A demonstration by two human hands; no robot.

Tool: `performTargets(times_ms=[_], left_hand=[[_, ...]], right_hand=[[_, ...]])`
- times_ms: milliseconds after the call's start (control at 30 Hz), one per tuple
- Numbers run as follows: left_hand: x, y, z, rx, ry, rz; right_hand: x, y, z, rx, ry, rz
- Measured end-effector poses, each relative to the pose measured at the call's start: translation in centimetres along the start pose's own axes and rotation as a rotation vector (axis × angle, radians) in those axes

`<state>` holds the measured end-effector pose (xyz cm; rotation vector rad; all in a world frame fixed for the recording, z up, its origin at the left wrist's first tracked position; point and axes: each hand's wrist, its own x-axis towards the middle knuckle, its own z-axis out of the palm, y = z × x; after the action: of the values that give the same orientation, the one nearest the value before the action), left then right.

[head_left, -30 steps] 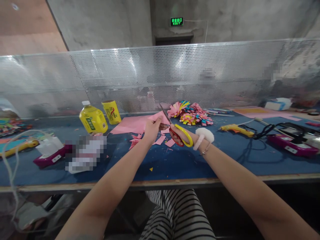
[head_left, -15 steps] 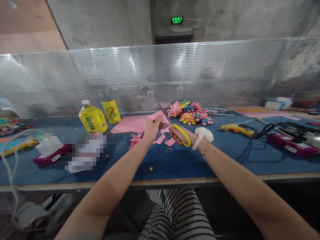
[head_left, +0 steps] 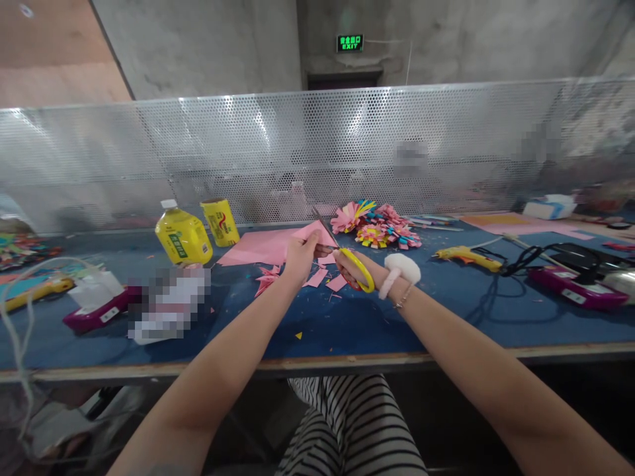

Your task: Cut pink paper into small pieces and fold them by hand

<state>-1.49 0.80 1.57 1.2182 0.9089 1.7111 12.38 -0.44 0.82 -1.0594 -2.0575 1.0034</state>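
Note:
My left hand (head_left: 299, 258) pinches a small folded piece of pink paper (head_left: 313, 233) and holds it up over the blue table (head_left: 347, 324). My right hand (head_left: 353, 266) grips scissors (head_left: 357, 270) with yellow and red handles. Their blades point up and left into the pink paper. A white fluffy band (head_left: 395, 270) sits on my right wrist. Pink offcuts (head_left: 327, 281) lie on the table under both hands.
A large pink sheet (head_left: 258, 246) lies behind my hands. Two yellow bottles (head_left: 183, 236) stand at the left. Paper flowers (head_left: 380, 228) are piled at the back, a yellow glue gun (head_left: 464, 256) with black cable lies at the right. A perforated metal screen (head_left: 317, 152) closes the back.
The scissor handles have closed a little and my right hand has shifted slightly left toward the paper. My left hand has stayed in place with the paper.

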Motion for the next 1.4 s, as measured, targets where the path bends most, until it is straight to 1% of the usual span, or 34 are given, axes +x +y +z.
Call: performTargets(times_ms=[133, 300, 433, 567, 633, 733, 933, 1067, 1267, 1400], left_hand=[[0.0, 0.0, 0.0, 0.000, -0.008, -0.012], [0.0, 0.1, 0.1, -0.001, -0.012, -0.014], [0.0, 0.1, 0.0, 0.005, -0.022, 0.000], [-0.2, 0.2, 0.1, 0.006, -0.030, -0.007], [-0.3, 0.2, 0.2, 0.011, -0.041, -0.022], [-0.5, 0.3, 0.3, 0.040, -0.051, -0.036], [-0.6, 0.6, 0.3, 0.034, -0.046, -0.028], [-0.5, 0.5, 0.2, 0.027, -0.046, -0.027], [-0.5, 0.5, 0.3, 0.019, -0.054, -0.017], [-0.4, 0.4, 0.2, 0.038, -0.049, -0.018]], right_hand=[[-0.3, -0.4, 0.0, 0.009, 0.014, 0.003], [-0.4, -0.5, 0.0, 0.005, 0.018, -0.037], [-0.3, -0.3, 0.0, 0.056, 0.023, -0.016], [-0.3, -0.3, -0.3, 0.223, -0.054, 0.050], [-0.4, -0.3, -0.4, 0.287, -0.099, 0.042], [-0.5, -0.3, -0.5, 0.307, -0.119, 0.020], [-0.3, -0.3, -0.3, 0.319, -0.066, 0.040], [0.0, -0.3, -0.1, 0.230, -0.001, 0.072], [0.2, -0.1, 0.0, 0.103, 0.071, 0.022], [0.4, 0.5, -0.1, 0.073, 0.114, 0.002]])
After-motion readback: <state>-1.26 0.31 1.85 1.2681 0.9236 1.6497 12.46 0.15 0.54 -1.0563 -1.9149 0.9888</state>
